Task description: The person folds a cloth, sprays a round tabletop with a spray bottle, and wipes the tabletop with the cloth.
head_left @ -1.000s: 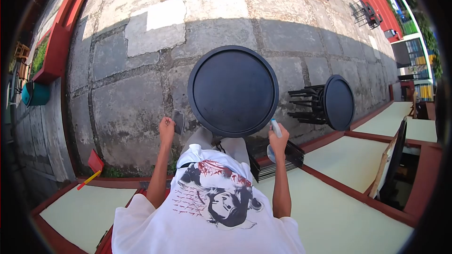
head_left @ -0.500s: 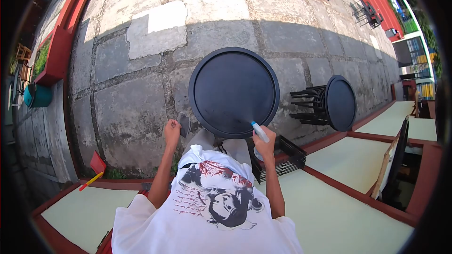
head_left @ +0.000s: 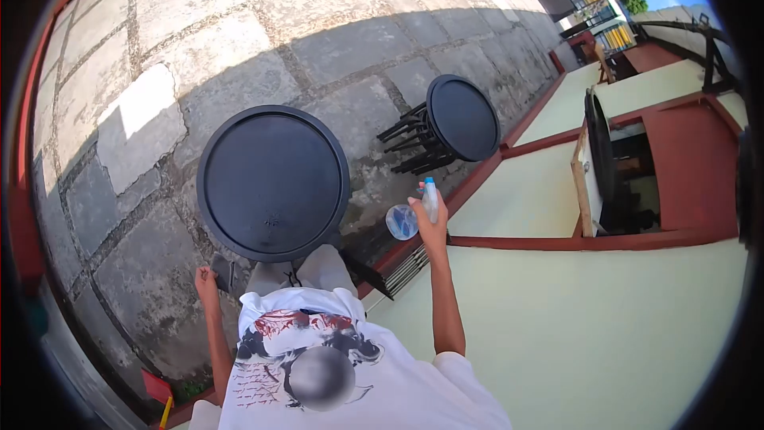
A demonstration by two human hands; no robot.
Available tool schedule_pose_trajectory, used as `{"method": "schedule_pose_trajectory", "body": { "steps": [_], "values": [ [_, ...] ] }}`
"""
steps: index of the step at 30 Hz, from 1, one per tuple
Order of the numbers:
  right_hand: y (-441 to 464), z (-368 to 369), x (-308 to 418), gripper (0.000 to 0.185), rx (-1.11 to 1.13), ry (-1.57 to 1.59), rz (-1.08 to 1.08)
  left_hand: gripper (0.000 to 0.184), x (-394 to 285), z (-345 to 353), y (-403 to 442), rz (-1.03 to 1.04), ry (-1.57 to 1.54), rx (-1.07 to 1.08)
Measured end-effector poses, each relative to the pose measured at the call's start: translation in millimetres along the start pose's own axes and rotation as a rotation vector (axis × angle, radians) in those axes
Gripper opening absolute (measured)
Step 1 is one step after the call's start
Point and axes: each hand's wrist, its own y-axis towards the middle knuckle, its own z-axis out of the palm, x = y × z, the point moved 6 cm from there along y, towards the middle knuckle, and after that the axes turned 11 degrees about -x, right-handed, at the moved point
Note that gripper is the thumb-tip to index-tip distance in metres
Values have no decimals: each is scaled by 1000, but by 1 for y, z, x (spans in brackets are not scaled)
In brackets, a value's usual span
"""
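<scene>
My right hand (head_left: 430, 219) is wrapped round a clear spray bottle (head_left: 403, 223) with a white and blue nozzle, held right of the near round table. My left hand (head_left: 206, 279) is closed on a dark grey cloth (head_left: 226, 271), just below the table's lower left edge. The round black table (head_left: 273, 183) has a raised rim and stands in front of my legs. Small wet spots show on the lower middle of its top.
A second round black table (head_left: 464, 118) with dark legs stands further right. Black slats (head_left: 406, 271) are beside my legs. A cream wall (head_left: 557, 310) with red trim runs along the right. A red dustpan (head_left: 157, 386) lies at lower left.
The view has turned to the right. My right hand first came in over the table edge with the bottle and spray appeared; now it is back out to the right. My left hand still holds the cloth.
</scene>
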Motion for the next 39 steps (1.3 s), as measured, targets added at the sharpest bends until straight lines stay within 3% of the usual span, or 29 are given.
{"method": "schedule_pose_trajectory", "body": {
  "steps": [2,5,8,12,17,20,22,25,26,27,34,37,39],
  "values": [
    [26,-51,19,45,-88,42,124,5,17,0,10,29,-2,79],
    [67,-146,63,45,-359,202,100,9,14,-1,6,35,73,135],
    [103,-261,99,46,-662,362,-84,15,-1,10,-5,5,127,163],
    [162,-383,124,45,-901,288,-257,17,-10,27,-15,-33,137,177],
    [233,-512,84,45,-1228,171,-351,18,-86,76,-79,-165,-25,249],
    [260,-540,55,40,-1397,107,-181,20,-120,99,-110,-192,-174,317],
    [288,-573,29,33,-1331,10,-270,22,-131,118,-125,-213,-274,333],
    [302,-582,12,45,-1258,-331,-258,35,-146,152,-153,-347,-455,333],
    [298,-568,14,53,-1185,-46,-355,37,-149,165,-163,-405,-508,345],
    [303,-564,14,53,-1157,32,-379,38,-153,177,-173,-419,-535,353],
    [321,-581,-12,54,-1179,-68,-324,37,-142,230,-222,-471,-532,359],
    [307,-573,-16,54,-1232,-131,-416,39,-113,236,-227,-462,-465,303],
    [266,-539,0,54,-1316,-164,-591,39,-104,237,-235,-420,-451,249]
  ]
}}
